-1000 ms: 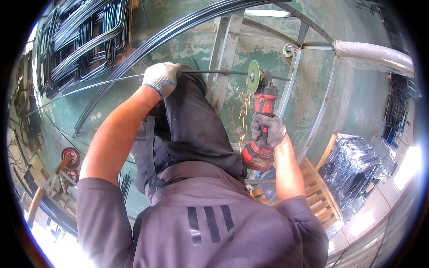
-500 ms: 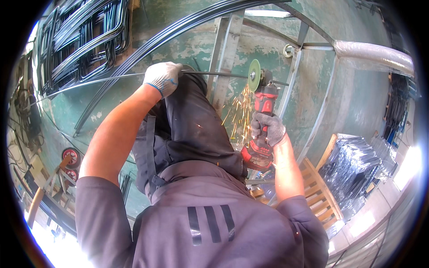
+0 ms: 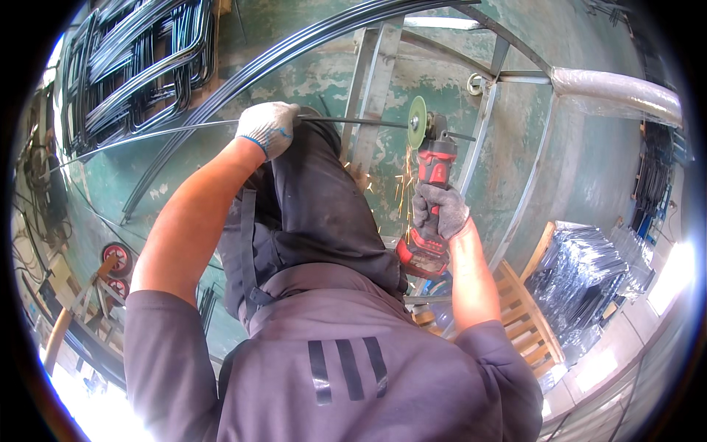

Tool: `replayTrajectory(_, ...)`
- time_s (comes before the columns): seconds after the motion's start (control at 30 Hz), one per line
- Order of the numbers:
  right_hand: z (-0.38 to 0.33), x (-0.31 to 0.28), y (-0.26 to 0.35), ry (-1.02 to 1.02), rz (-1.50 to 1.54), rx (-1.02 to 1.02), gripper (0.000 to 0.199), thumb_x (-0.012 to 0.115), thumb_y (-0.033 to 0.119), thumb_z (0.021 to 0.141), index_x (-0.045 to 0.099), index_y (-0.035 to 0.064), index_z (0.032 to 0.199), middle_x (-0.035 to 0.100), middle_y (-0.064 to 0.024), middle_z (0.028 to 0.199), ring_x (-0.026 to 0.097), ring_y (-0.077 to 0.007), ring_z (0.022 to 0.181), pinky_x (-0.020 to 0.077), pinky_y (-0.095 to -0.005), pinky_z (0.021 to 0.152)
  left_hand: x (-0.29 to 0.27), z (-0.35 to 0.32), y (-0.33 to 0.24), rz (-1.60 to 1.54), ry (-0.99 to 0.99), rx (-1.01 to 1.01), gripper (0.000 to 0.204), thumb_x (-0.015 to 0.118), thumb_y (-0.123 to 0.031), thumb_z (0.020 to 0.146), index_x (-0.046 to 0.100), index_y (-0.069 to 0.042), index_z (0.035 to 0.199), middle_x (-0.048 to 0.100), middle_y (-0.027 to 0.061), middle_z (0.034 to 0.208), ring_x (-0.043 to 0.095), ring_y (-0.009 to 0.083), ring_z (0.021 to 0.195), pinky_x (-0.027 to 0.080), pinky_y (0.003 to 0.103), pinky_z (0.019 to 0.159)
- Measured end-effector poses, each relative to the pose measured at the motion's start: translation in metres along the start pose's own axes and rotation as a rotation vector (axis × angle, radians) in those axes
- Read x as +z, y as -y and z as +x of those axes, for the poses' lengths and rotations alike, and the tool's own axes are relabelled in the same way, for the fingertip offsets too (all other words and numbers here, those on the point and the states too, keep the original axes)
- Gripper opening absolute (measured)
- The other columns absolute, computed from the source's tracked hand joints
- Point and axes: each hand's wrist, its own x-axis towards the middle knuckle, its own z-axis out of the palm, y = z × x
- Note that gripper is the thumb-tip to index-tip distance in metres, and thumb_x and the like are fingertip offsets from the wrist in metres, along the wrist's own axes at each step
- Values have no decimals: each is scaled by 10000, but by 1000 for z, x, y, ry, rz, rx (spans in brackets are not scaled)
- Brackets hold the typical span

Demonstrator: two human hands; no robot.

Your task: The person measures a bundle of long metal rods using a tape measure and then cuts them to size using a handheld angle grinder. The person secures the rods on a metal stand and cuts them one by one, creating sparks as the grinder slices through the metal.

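Note:
My left hand (image 3: pixel 266 129), in a whitish knit glove, is closed around a long thin metal rod (image 3: pixel 372 122) above my knee. My right hand (image 3: pixel 443 210), in a grey glove, grips the body of a red and black cordless angle grinder (image 3: pixel 434 171), its battery end toward me. The green grinding disc (image 3: pixel 417 123) stands upright against the rod, near the rod's right end. A few sparks (image 3: pixel 403 188) fall below the disc. How deep the disc sits in the rod cannot be made out.
Behind the rod stands a metal frame (image 3: pixel 483 132). A bundle of long rods (image 3: pixel 287 50) curves across the top. Bent metal frames (image 3: pixel 140 66) are piled far left. At right are a wooden pallet (image 3: pixel 526 317) and a film-wrapped stack (image 3: pixel 578 265). Red wheels (image 3: pixel 116 258) show at left.
The spark stream has thinned to a few streaks. The grinder has shifted very slightly to the left. My left hand keeps its hold on the rod in the same place.

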Motion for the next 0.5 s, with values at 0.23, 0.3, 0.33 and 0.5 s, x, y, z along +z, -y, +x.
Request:
replayTrajectory(0.23,2,2,-6,6,26,-9,162,745,191,1038,644,79,979,617,-42,753,631,-201,602,538,-387,584,1,-1,-1,1,-23,-6,178,657,-160,1020,758,-117,1161,816,156,1139,781,408,1135,624,519,928)
replayTrajectory(0.3,2,5,-4,9,50,5,170,739,191,1039,637,82,957,613,-40,746,630,-201,602,538,-387,587,2,-2,-1,1,-33,-6,188,653,-147,1010,759,-119,1163,816,155,1136,782,407,1133,624,517,928)
replayTrajectory(0.33,2,6,-3,15,48,10,172,736,190,1040,633,84,950,611,-39,743,629,-200,601,538,-388,588,1,-3,-1,-2,-35,-1,195,652,-141,1004,760,-120,1165,815,156,1135,782,407,1132,624,516,928)
replayTrajectory(0.5,3,3,-6,13,10,-5,160,732,187,1041,644,80,960,610,-36,749,615,-191,599,535,-385,590,-1,-2,-1,18,-21,0,220,645,-131,988,763,-122,1174,812,161,1127,782,408,1126,624,515,928)
